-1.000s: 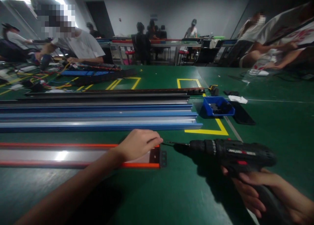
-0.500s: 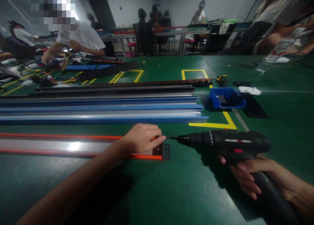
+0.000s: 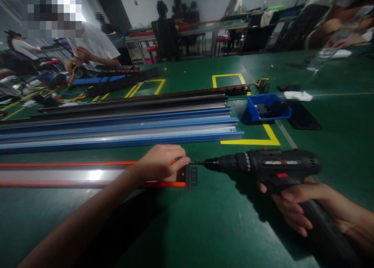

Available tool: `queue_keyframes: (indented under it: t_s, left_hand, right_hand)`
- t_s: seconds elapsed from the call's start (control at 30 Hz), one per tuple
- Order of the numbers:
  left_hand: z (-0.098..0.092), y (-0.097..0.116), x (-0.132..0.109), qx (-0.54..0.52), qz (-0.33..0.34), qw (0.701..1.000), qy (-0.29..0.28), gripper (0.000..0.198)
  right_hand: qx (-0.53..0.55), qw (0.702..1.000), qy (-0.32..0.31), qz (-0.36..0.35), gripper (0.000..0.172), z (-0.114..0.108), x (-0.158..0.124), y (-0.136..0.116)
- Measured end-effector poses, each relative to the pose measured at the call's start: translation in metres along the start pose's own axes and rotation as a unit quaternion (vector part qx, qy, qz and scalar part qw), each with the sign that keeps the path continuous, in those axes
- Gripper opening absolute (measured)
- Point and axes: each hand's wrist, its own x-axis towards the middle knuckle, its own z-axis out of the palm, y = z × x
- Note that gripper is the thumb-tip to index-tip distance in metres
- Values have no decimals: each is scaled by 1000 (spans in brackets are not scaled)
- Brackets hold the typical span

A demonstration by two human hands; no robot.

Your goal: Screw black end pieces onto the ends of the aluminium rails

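Gripping a black, pistol-shaped power drill with red accents (image 3: pixel 277 164), the right hand (image 3: pixel 300 205) has its fingers wrapped around the handle. The drill points left above the green tabletop (image 3: pixel 219 229), its slim dark metal bit (image 3: pixel 198 163) ending beside the left thumb, near the black plastic end cap (image 3: pixel 192 176) of a long silver-faced, orange-edged rail (image 3: pixel 96 175). Across that rail's end lies the left hand (image 3: pixel 162 161), fingers bent together at the far edge; whether they pinch anything cannot be told. Long blue metal channels (image 3: pixel 117 136) lie beyond.
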Motion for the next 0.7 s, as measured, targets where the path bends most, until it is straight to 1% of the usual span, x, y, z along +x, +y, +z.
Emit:
queue_keyframes:
  t_s: [0.17,0.33,0.53,0.7]
  left_hand:
    - [1,-1,0,0,4,1000,5,37]
    - [0,-1,0,-5,13,1000,10,37]
    - [0,-2,0,3,27,1000,12,37]
    - [1,-3,1,3,31,999,16,37]
  right_hand:
    - [-12,1000,0,-4,33,-5,-1,1]
    - [-8,1000,-15,1,33,-8,-2,1]
    - [3,1000,2,4,31,-8,-2,4]
    - [0,1000,-5,8,31,-9,-2,2]
